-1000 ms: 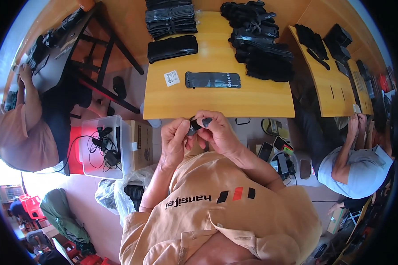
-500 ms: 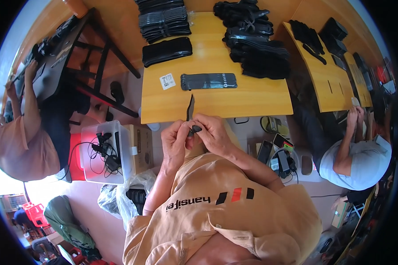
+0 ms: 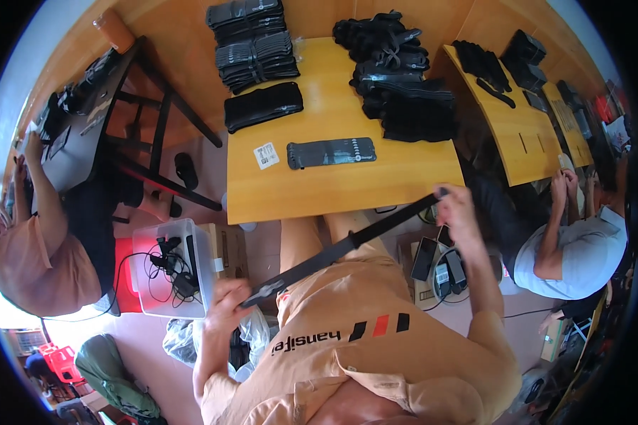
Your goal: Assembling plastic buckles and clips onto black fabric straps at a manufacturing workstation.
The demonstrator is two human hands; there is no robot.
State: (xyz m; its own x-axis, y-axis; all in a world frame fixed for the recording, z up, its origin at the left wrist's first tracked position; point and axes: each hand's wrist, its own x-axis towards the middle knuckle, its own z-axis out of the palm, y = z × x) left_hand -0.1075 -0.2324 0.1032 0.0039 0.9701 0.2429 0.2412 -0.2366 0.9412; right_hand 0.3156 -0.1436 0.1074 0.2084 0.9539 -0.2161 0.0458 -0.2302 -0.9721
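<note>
A long black strap (image 3: 319, 262) is stretched slantwise across my body, with a small loop or slider partway along and pale print near its lower end. My left hand (image 3: 227, 303) is closed on that lower end. My right hand (image 3: 458, 212), raised near the table's front edge, grips the upper end. Beyond them, on the yellow table (image 3: 397, 184), lies a flat dark grey strap piece (image 3: 331, 154) with pale marks at its right end. Beside it is a white printed label (image 3: 266, 156).
Stacked black straps (image 3: 255, 57) and a folded black bundle (image 3: 263, 106) sit at the table's back left. A black strap pile (image 3: 407, 95) fills the back right. A plastic bin (image 3: 207, 273) with cables stands at left. Co-workers sit on both sides.
My hands were together at the table edge, pinching a small dark piece. They have moved apart, left hand down and left, right hand to the right, with the strap pulled out between them.
</note>
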